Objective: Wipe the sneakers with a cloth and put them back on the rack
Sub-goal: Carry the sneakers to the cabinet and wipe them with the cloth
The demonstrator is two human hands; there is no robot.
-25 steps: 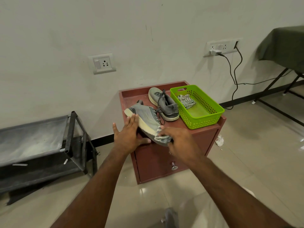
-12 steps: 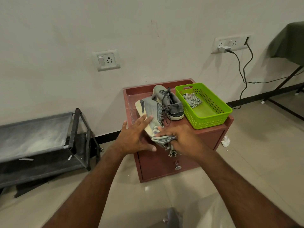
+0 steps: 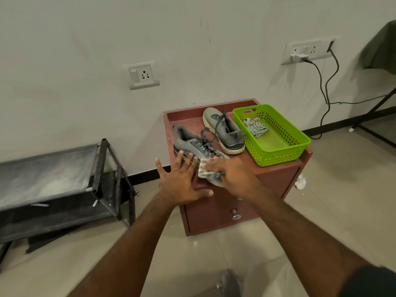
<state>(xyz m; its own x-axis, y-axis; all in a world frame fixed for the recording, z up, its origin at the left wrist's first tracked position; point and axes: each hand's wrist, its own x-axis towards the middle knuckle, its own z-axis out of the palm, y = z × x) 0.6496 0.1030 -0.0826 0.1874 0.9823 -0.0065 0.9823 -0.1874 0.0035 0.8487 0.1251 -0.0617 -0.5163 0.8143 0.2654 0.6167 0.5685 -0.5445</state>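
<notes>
Two grey sneakers stand on the red-brown cabinet (image 3: 276, 174). The near sneaker (image 3: 192, 144) sits upright on its sole, toe towards me. My left hand (image 3: 182, 179) rests flat with fingers spread against its near side, not gripping. My right hand (image 3: 231, 174) presses a striped cloth (image 3: 206, 173) onto the toe, which is hidden under it. The second sneaker (image 3: 225, 130) stands behind, beside the green basket (image 3: 278, 155). The dark metal shoe rack (image 3: 64, 179) is on the floor at the left.
Another striped cloth (image 3: 255, 127) lies in the green basket. A crumpled paper (image 3: 300, 183) lies on the floor right of the cabinet. Wall sockets and a black cable (image 3: 325, 86) are behind. A draped table stands at the far right.
The near sneaker was tilted on its side with the sole towards me; now it stands upright on the cabinet. My left hand has opened flat, and my right hand with the cloth sits over the toe.
</notes>
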